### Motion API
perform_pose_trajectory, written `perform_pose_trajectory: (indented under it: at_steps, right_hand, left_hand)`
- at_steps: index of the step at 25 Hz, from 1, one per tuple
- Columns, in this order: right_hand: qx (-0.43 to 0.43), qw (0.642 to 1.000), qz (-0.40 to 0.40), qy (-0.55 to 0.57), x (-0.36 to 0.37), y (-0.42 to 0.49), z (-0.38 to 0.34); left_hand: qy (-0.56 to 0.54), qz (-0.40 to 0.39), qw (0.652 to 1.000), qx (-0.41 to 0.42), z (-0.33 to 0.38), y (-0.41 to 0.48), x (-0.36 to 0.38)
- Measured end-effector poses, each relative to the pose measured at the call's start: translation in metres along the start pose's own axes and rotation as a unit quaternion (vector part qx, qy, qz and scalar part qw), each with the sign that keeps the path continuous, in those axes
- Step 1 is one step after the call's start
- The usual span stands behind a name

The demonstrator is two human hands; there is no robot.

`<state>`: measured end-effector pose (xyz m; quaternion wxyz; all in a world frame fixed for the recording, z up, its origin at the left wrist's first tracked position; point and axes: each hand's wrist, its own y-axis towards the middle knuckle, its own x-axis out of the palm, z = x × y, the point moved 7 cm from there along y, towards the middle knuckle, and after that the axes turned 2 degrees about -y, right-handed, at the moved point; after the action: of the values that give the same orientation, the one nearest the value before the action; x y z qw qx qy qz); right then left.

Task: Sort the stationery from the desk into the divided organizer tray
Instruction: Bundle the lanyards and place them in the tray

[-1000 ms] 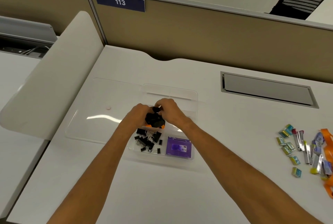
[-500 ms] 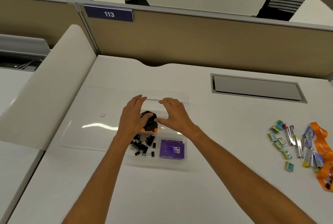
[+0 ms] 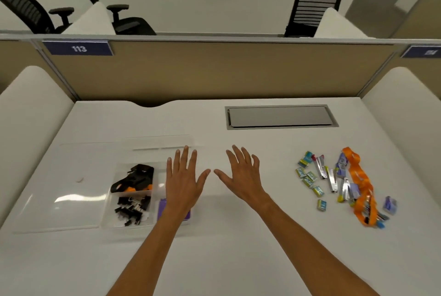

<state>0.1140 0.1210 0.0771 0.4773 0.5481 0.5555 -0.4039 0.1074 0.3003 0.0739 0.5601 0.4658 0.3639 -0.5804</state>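
A clear divided organizer tray (image 3: 152, 152) sits left of centre on the white desk. Its middle-left compartment holds a black and orange item (image 3: 134, 177). Black binder clips (image 3: 131, 208) fill the front-left compartment, and a purple box (image 3: 162, 211) lies in the front-right one, partly hidden by my left wrist. My left hand (image 3: 185, 180) hovers open over the tray's right side. My right hand (image 3: 242, 173) is open above bare desk, right of the tray. Small green boxes (image 3: 309, 180), silver staplers (image 3: 330, 176) and an orange lanyard (image 3: 359, 181) lie in a pile at the right.
The tray's clear lid (image 3: 69, 188) lies flat to the left of the tray. A grey cable hatch (image 3: 279, 117) is set into the desk at the back. A tan partition (image 3: 214, 69) closes off the far edge, and white side dividers stand at both sides.
Both hands let go of the black and orange item, which now rests in the tray. They opened and moved right, and the view swung right and up.
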Motion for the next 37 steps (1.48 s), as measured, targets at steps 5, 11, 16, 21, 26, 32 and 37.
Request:
perform_pose_trajectory:
  at_steps: [5, 11, 16, 21, 26, 32, 37]
  right_hand:
    - [0.058, 0.998, 0.006, 0.015, -0.017, -0.039, 0.102]
    - [0.125, 0.991, 0.02, 0.043, -0.031, -0.074, 0.213]
    - [0.167, 0.984, 0.035, 0.051, -0.036, -0.092, 0.288]
    - [0.221, 0.973, 0.039, 0.053, -0.042, -0.102, 0.358]
    - [0.307, 0.948, 0.033, 0.081, -0.046, -0.099, 0.421]
    - [0.382, 0.921, -0.025, 0.068, -0.037, -0.09, 0.458]
    - [0.372, 0.907, -0.03, 0.196, -0.023, -0.075, 0.465]
  left_hand:
    - [-0.005, -0.023, 0.999, 0.031, 0.09, 0.004, 0.037]
    - [-0.002, -0.037, 0.997, 0.071, 0.176, 0.004, 0.081]
    - [-0.041, -0.069, 0.993, 0.083, 0.233, 0.007, 0.113]
    - [-0.055, -0.12, 0.987, 0.092, 0.275, 0.008, 0.143]
    - [-0.031, -0.161, 0.983, 0.083, 0.283, 0.003, 0.17]
    - [0.016, -0.191, 0.979, 0.075, 0.272, 0.0, 0.179]
    - [0.029, -0.211, 0.973, 0.092, 0.267, -0.001, 0.182]
